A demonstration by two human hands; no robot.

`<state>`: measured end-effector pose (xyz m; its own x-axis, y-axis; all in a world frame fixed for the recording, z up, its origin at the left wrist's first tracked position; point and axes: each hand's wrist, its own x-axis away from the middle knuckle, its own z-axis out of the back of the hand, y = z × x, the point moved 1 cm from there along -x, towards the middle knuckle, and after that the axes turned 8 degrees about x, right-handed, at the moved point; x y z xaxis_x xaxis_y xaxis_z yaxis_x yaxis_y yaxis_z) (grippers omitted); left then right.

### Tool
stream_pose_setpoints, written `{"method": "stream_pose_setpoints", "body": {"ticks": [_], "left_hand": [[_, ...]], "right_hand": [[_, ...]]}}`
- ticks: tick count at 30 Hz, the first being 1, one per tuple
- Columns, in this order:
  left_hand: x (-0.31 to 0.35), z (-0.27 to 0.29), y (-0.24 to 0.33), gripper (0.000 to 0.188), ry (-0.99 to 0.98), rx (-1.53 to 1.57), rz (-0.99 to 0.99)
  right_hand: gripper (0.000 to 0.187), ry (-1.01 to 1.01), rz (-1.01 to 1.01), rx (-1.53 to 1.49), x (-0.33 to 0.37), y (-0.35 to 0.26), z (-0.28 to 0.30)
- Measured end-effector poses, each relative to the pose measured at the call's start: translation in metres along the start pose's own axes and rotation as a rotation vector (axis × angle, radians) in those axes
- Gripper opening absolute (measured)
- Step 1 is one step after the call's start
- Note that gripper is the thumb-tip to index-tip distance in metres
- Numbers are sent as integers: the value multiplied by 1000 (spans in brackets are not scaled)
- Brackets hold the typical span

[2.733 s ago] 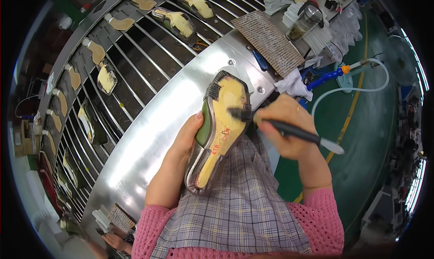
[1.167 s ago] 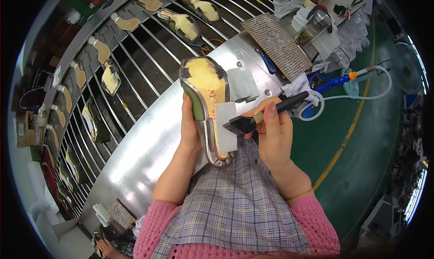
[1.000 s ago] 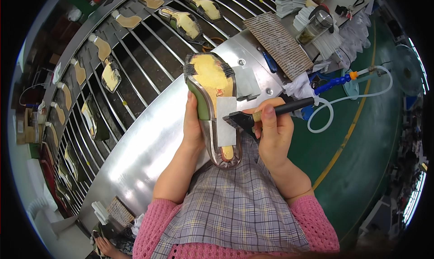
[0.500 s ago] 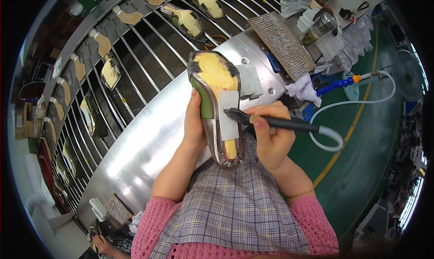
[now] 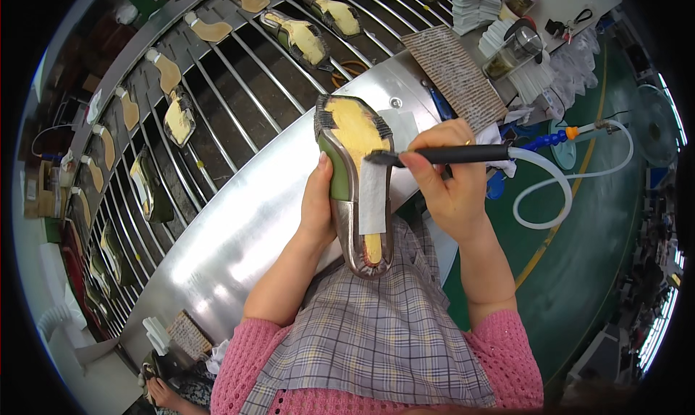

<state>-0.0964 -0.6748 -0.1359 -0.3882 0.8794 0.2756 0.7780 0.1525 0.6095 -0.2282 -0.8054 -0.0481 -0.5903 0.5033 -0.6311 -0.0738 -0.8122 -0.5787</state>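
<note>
Frame centre: left hand (image 5: 318, 205) fingers curled round upturned shoe (image 5: 355, 176), sole side up. Right hand (image 5: 449, 176) fingers pinched on black brush (image 5: 441, 154), tip at forepart. White strip (image 5: 373, 198) already laid on waist; heel end apparently uncoated.

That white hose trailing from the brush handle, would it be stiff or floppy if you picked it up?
Probably floppy: the hose hangs in a loose loop below the brush in the right hand. It looks thin and hollow, so likely light. It may spring back a little, since its curve is smooth and unkinked.
</note>
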Motion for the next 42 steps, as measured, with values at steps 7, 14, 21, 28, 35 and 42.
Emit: {"method": "stream_pose_setpoints", "body": {"ticks": [7, 14, 21, 28, 35, 42], "left_hand": [[-28, 47, 35, 74, -96, 377, -13], [-112, 119, 138, 70, -36, 140, -410], [-192, 188, 207, 49, 676, -11, -686], [-212, 97, 172, 44, 686, -981, -1243], [-290, 14, 77, 84, 80, -2003, -780], [-365, 13, 69, 96, 250, -2427, -639]], "right_hand": [[12, 147, -76, -60, 0, 20, 8], [11, 108, -350, -184, 25, 52, 15], [10, 61, -325, -214, 18, 60, 14], [10, 81, -366, -219, 26, 85, 12], [14, 63, -411, -240, 24, 86, 15], [12, 147, -505, -196, 45, 104, 35]]}}
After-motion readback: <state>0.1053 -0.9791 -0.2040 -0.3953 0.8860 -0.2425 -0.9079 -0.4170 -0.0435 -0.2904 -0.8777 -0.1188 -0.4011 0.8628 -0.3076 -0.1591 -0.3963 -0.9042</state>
